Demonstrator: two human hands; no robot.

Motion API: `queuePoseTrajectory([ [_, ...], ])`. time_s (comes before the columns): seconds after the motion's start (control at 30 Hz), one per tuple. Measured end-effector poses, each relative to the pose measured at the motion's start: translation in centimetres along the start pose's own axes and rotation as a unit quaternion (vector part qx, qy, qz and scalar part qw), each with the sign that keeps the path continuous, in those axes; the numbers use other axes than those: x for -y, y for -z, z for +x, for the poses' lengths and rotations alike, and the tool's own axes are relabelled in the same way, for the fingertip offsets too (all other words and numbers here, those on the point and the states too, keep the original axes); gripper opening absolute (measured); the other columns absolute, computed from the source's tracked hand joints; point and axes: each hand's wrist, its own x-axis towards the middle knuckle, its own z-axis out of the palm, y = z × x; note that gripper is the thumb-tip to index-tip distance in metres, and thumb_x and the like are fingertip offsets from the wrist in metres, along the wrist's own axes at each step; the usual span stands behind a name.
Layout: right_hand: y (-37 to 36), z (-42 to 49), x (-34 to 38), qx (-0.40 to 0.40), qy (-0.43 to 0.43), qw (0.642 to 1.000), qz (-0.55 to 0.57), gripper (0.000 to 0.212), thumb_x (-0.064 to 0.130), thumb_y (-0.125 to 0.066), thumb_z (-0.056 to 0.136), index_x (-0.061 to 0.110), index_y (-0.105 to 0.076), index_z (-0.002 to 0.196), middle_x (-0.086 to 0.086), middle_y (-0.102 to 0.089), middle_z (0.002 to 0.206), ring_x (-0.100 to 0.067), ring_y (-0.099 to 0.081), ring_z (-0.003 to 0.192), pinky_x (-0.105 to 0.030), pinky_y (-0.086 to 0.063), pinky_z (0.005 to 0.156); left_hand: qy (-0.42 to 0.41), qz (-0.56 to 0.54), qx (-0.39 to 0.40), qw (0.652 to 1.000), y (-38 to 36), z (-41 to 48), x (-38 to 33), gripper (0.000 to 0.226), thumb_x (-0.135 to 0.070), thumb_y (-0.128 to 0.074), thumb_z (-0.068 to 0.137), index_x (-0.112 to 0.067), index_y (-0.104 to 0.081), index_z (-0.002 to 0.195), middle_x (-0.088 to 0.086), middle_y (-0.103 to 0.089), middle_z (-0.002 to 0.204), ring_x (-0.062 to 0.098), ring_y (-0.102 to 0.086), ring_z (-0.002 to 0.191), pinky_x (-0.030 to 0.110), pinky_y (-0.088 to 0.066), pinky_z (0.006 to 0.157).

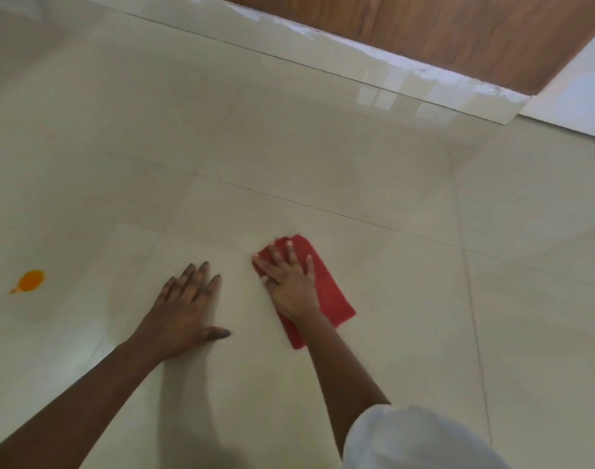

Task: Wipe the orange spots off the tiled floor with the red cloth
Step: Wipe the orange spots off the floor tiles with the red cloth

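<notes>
I had the right hand [289,282] pressed flat on the cloth [329,292], fingers spread and straight, not curled round it. The left hand [187,309] lay flat on the bare floor [323,147] just beside the cloth, fingers straight, holding nothing. One spot [30,280] sat well to the left, apart from both hands. I judged the cloth soft, light and liable to bunch, and the glossy tile likely to let it slide. Best control: palm pressure over its centre, not an edge pinch.

The glossy cream tiled floor [323,157] bears a folded red cloth [333,299] right of centre. A round orange spot [31,280] lies well to its left.
</notes>
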Motion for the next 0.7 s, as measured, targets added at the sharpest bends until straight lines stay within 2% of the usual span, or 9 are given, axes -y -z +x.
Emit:
queuePoseTrajectory([
  [0.07, -0.6, 0.3, 3.7, 0.024, 0.024, 0.998, 0.047, 0.048, 0.034, -0.035, 0.099, 0.043, -0.021, 0.144, 0.012, -0.001, 0.158, -0.015, 0.011, 0.144, -0.048, 0.011, 0.112, 0.036, -0.014, 0.011, 0.999, 0.4, -2.2, 2.5, 0.132, -0.096, 0.008, 0.04, -0.02, -0.011, 0.146, 0.007, 0.005, 0.155, 0.022, 0.01, 0.141, 0.043, 0.0, 0.112],
  [0.13, -0.5, -0.3, 3.1, 0.012, -0.03, 0.995, 0.092, 0.052, 0.036, -0.038, 0.097, 0.042, -0.019, 0.145, 0.011, 0.003, 0.157, -0.016, 0.012, 0.144, -0.05, 0.008, 0.114, 0.063, -0.022, 0.024, 0.997, 0.3, -3.4, 3.6, 0.134, -0.095, 0.013, 0.035, -0.022, -0.003, 0.146, 0.007, 0.012, 0.154, 0.021, 0.016, 0.14, 0.042, 0.004, 0.112],
  [0.17, -0.7, -0.4, 2.7, 0.004, -0.043, 0.997, 0.061, 0.052, 0.043, -0.034, 0.096, 0.044, -0.017, 0.145, 0.011, 0.006, 0.157, -0.018, 0.013, 0.144, -0.05, 0.007, 0.114, 0.083, -0.024, 0.02, 0.996, 0.3, -4.1, 4.4, 0.134, -0.094, 0.016, 0.033, -0.023, 0.0, 0.146, 0.007, 0.016, 0.154, 0.021, 0.018, 0.139, 0.041, 0.006, 0.112],
  [0.23, -0.8, -1.4, 1.0, 0.004, -0.04, 0.998, -0.037, 0.06, 0.062, -0.011, 0.085, 0.05, -0.011, 0.143, 0.01, 0.014, 0.156, -0.021, 0.017, 0.143, -0.051, 0.007, 0.112, 0.098, -0.041, 0.006, 0.994, 0.0, -4.7, 4.7, 0.134, -0.095, 0.015, 0.031, -0.024, 0.004, 0.145, 0.006, 0.019, 0.153, 0.021, 0.022, 0.138, 0.04, 0.009, 0.111],
  [0.3, -1.0, -0.2, 1.4, 0.01, -0.017, 0.997, -0.076, 0.068, 0.064, 0.004, 0.077, 0.051, -0.005, 0.143, 0.009, 0.015, 0.156, -0.022, 0.018, 0.143, -0.051, 0.008, 0.112, 0.107, -0.059, -0.002, 0.992, -0.3, -4.5, 5.4, 0.136, -0.097, 0.01, 0.031, -0.023, 0.006, 0.145, 0.006, 0.021, 0.151, 0.022, 0.025, 0.136, 0.041, 0.01, 0.111],
  [0.43, -0.6, 7.3, 4.2, -0.028, -0.015, 0.994, -0.109, 0.053, 0.054, -0.009, 0.094, 0.045, -0.002, 0.145, 0.004, 0.011, 0.158, -0.024, 0.015, 0.143, -0.054, 0.004, 0.114, 0.123, -0.021, -0.04, 0.991, 0.0, -1.9, 7.9, 0.14, -0.095, 0.014, 0.031, -0.017, 0.003, 0.146, 0.007, 0.016, 0.153, 0.026, 0.021, 0.138, 0.042, 0.012, 0.11],
  [0.53, -1.5, 12.3, 8.6, -0.029, 0.025, 0.993, -0.112, 0.052, 0.053, -0.015, 0.096, 0.043, -0.005, 0.146, 0.001, 0.008, 0.158, -0.026, 0.012, 0.144, -0.055, 0.002, 0.113, 0.122, 0.002, -0.032, 0.992, 0.2, -0.8, 9.5, 0.136, -0.097, 0.008, 0.034, -0.018, 0.008, 0.145, 0.003, 0.019, 0.153, 0.026, 0.02, 0.139, 0.042, 0.014, 0.11],
  [0.6, -2.7, 12.3, 12.0, -0.01, 0.101, 0.987, -0.125, 0.053, 0.054, -0.014, 0.095, 0.042, -0.006, 0.146, 0.001, 0.009, 0.158, -0.026, 0.013, 0.144, -0.055, 0.003, 0.113, 0.119, 0.014, -0.054, 0.991, 0.1, -1.0, 9.3, 0.13, -0.097, -0.002, 0.045, -0.015, -0.004, 0.146, 0.005, 0.004, 0.155, 0.027, 0.01, 0.141, 0.042, 0.014, 0.11],
  [0.7, -3.9, 8.2, 12.0, -0.01, 0.173, 0.976, -0.129, 0.053, 0.055, -0.014, 0.094, 0.043, -0.008, 0.146, 0.003, 0.009, 0.158, -0.023, 0.012, 0.144, -0.054, 0.002, 0.114, 0.158, -0.006, -0.06, 0.986, -0.4, -2.9, 8.6, 0.115, -0.09, -0.014, 0.061, -0.007, -0.039, 0.136, 0.011, -0.035, 0.146, 0.029, -0.017, 0.138, 0.046, 0.0, 0.11],
])
